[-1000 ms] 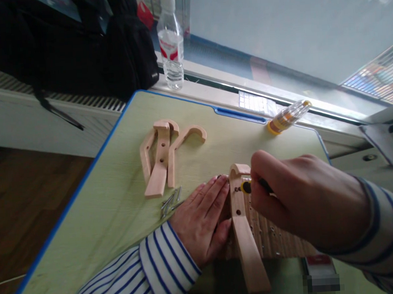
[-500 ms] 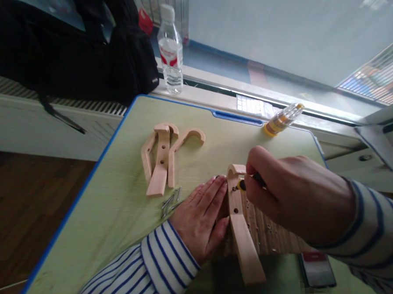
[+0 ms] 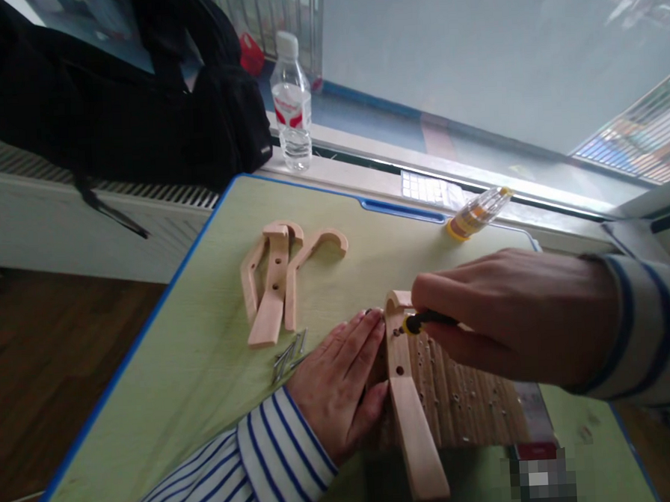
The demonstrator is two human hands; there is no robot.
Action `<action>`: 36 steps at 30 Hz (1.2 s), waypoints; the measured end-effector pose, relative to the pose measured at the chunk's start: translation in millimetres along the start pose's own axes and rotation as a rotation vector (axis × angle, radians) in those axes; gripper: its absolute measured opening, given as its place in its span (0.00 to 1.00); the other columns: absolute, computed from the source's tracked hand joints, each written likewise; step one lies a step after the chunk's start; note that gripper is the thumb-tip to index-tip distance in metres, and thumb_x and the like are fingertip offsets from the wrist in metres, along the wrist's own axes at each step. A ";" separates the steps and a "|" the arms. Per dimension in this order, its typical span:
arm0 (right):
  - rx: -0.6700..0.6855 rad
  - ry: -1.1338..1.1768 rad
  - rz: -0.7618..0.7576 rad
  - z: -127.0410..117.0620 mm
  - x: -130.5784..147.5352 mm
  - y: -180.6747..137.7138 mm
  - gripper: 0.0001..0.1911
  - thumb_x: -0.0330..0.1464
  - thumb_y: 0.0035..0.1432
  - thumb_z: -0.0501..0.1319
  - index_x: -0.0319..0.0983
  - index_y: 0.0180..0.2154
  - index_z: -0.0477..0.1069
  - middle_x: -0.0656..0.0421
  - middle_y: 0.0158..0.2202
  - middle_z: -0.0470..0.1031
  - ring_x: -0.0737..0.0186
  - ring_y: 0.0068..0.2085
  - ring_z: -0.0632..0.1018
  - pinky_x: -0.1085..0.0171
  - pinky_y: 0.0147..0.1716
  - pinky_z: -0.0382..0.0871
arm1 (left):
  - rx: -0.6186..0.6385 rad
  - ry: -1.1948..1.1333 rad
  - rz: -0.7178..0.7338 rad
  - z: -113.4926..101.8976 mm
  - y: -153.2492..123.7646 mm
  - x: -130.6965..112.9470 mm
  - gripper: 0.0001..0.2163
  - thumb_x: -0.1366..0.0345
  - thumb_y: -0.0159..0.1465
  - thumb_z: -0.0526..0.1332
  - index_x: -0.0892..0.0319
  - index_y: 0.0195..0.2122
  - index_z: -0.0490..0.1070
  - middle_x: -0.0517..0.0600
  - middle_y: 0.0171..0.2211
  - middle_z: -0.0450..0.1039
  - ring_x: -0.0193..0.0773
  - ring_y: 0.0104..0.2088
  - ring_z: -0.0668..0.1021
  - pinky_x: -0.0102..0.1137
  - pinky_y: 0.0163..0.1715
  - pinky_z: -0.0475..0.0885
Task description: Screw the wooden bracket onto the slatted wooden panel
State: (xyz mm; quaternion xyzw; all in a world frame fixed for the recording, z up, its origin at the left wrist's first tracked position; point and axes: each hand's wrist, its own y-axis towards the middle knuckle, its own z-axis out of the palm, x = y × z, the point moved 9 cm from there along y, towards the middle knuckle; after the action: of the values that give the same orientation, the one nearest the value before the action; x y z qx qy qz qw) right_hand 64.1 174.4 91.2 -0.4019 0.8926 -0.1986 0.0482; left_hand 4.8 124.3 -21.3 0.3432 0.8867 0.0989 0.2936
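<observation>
1. Our surface [image 3: 205, 348], a pale green top with a blue rim, fills the lower half of the frame; a black bag [image 3: 108, 105] sits at upper left, with a water bottle [image 3: 292, 111] just beside it on the sill.
2. Our right hand [image 3: 507, 324] has flattened and swung lower than a second ago, so that the knuckles now lie level rather than arched. It is clenched around a small screwdriver [image 3: 425, 321], whose yellow collar shows at the fingertips. We judge the tool has been re-angled against the hook, not lifted away.
3. Our left hand [image 3: 342, 382] lies open and flat, gripping nothing, its fingers pressed against the left side of the wooden hook [image 3: 407, 404].
4. That hook stands on edge at lower centre, against a slatted wooden board [image 3: 460, 402] under our right hand. The screwdriver tip meets the hook's upper hole.
5. Three spare hooks [image 3: 277, 284] lie bunched up and to the left of our left hand.
6. An orange-capped tool case [image 3: 476, 213] rests near the far edge.
7. Loose screws [image 3: 289, 354] lie just beside our left fingertips.
</observation>
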 end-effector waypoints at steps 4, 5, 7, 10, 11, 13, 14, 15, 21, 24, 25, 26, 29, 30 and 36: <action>-0.007 -0.001 -0.023 4.5 -1.1 6.5 0.06 0.32 0.56 0.49 0.42 0.28 0.51 0.65 0.23 0.65 0.69 0.20 0.62 0.65 0.21 0.46 | 0.011 0.014 -0.013 0.6 0.5 0.5 0.29 0.60 0.63 0.47 0.60 0.63 0.40 0.54 0.62 0.51 0.45 0.60 0.58 0.42 0.56 0.61; -0.017 0.006 -0.014 5.5 -2.0 6.8 0.06 0.32 0.56 0.49 0.43 0.28 0.50 0.65 0.22 0.64 0.69 0.19 0.62 0.65 0.21 0.46 | 0.016 0.014 -0.016 0.9 0.6 0.6 0.29 0.60 0.63 0.47 0.60 0.63 0.40 0.55 0.62 0.51 0.46 0.60 0.58 0.42 0.56 0.61; -0.046 0.019 0.006 7.2 -3.7 5.3 0.06 0.31 0.55 0.49 0.43 0.28 0.50 0.66 0.21 0.62 0.69 0.18 0.61 0.66 0.20 0.47 | 0.019 0.010 -0.017 1.3 0.8 0.8 0.29 0.60 0.63 0.47 0.61 0.63 0.41 0.55 0.62 0.52 0.46 0.60 0.58 0.42 0.57 0.61; -0.093 0.010 0.053 9.3 -7.1 -0.5 0.04 0.32 0.56 0.48 0.43 0.29 0.52 0.67 0.18 0.60 0.70 0.16 0.59 0.67 0.19 0.45 | 0.026 0.003 -0.002 1.9 0.8 0.8 0.29 0.60 0.63 0.48 0.62 0.63 0.41 0.55 0.62 0.52 0.47 0.61 0.58 0.42 0.57 0.60; -0.109 0.000 0.070 9.7 -8.2 -2.6 0.04 0.32 0.56 0.47 0.42 0.29 0.53 0.67 0.17 0.60 0.70 0.16 0.59 0.67 0.18 0.44 | 0.031 0.003 0.008 2.2 0.7 0.5 0.29 0.60 0.63 0.48 0.63 0.63 0.42 0.55 0.62 0.52 0.47 0.61 0.57 0.42 0.57 0.60; -0.137 -0.023 0.102 10.1 -9.8 -6.4 0.04 0.32 0.57 0.46 0.42 0.29 0.54 0.68 0.16 0.59 0.71 0.16 0.58 0.67 0.18 0.43 | 0.035 0.002 0.024 2.6 0.6 0.3 0.29 0.60 0.62 0.49 0.64 0.63 0.43 0.56 0.62 0.51 0.48 0.61 0.57 0.42 0.57 0.60; -0.148 -0.034 0.119 10.0 -10.5 -7.8 0.04 0.33 0.57 0.46 0.42 0.29 0.54 0.68 0.16 0.58 0.71 0.15 0.57 0.67 0.18 0.43 | 0.036 0.000 0.030 2.7 0.5 0.2 0.29 0.60 0.62 0.50 0.64 0.63 0.44 0.56 0.62 0.51 0.48 0.61 0.57 0.42 0.57 0.60; -0.154 -0.040 0.133 10.1 -10.8 -8.7 0.04 0.33 0.57 0.46 0.42 0.30 0.54 0.68 0.15 0.58 0.71 0.15 0.57 0.67 0.18 0.42 | 0.037 -0.003 0.035 2.9 0.4 0.0 0.29 0.60 0.63 0.50 0.64 0.63 0.44 0.56 0.62 0.51 0.48 0.61 0.57 0.42 0.57 0.60; -0.148 -0.076 0.217 7.8 -8.3 -6.8 0.07 0.35 0.58 0.45 0.41 0.30 0.56 0.67 0.14 0.57 0.71 0.16 0.54 0.65 0.20 0.41 | 0.031 0.001 0.022 3.3 0.1 0.5 0.29 0.59 0.63 0.48 0.61 0.63 0.41 0.54 0.62 0.50 0.48 0.61 0.57 0.43 0.57 0.61; -0.140 -0.103 0.241 6.9 -5.9 -3.7 0.09 0.36 0.58 0.44 0.41 0.30 0.57 0.66 0.14 0.57 0.71 0.16 0.53 0.64 0.20 0.40 | 0.048 0.016 0.024 5.2 -0.3 -0.4 0.29 0.59 0.63 0.48 0.60 0.64 0.39 0.54 0.63 0.49 0.47 0.61 0.56 0.44 0.56 0.61; -0.141 -0.111 0.246 6.7 -5.4 -2.9 0.09 0.37 0.58 0.43 0.41 0.31 0.57 0.66 0.14 0.56 0.71 0.16 0.52 0.64 0.20 0.39 | 0.045 0.019 0.018 5.1 -0.4 -0.2 0.29 0.59 0.63 0.47 0.60 0.64 0.39 0.54 0.63 0.49 0.46 0.61 0.55 0.43 0.57 0.61; -0.145 -0.116 0.253 6.4 -5.2 -2.3 0.10 0.37 0.58 0.43 0.41 0.31 0.58 0.66 0.14 0.56 0.71 0.16 0.51 0.64 0.20 0.39 | 0.041 0.020 0.010 4.9 -0.5 0.1 0.29 0.59 0.63 0.47 0.61 0.64 0.39 0.54 0.63 0.49 0.46 0.62 0.55 0.43 0.57 0.60; -0.168 -0.128 0.299 4.9 -7.0 -2.3 0.11 0.38 0.57 0.43 0.41 0.30 0.58 0.66 0.14 0.55 0.71 0.16 0.50 0.64 0.20 0.38 | 0.039 0.017 0.008 5.4 -0.6 -0.4 0.29 0.59 0.64 0.46 0.61 0.63 0.39 0.55 0.62 0.50 0.46 0.62 0.55 0.43 0.57 0.60; -0.171 -0.128 0.314 4.7 -7.2 -2.5 0.10 0.38 0.57 0.43 0.41 0.30 0.58 0.66 0.14 0.54 0.71 0.16 0.50 0.64 0.19 0.38 | 0.039 0.017 0.007 5.5 -0.7 -0.4 0.29 0.59 0.64 0.46 0.61 0.63 0.39 0.54 0.62 0.50 0.45 0.62 0.55 0.43 0.57 0.60; -0.210 -0.122 0.436 4.5 -8.7 -8.4 0.09 0.38 0.56 0.44 0.42 0.28 0.56 0.66 0.13 0.52 0.71 0.16 0.48 0.65 0.19 0.37 | 0.070 0.030 0.017 6.5 -0.7 -0.8 0.29 0.60 0.64 0.46 0.61 0.64 0.37 0.54 0.63 0.49 0.44 0.62 0.53 0.42 0.58 0.59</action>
State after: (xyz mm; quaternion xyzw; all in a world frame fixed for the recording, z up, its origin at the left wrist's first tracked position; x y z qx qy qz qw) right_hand 76.9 174.3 89.7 -0.2137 0.9694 -0.0648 0.1018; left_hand 8.7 123.1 -26.5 0.3593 0.8909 0.0757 0.2672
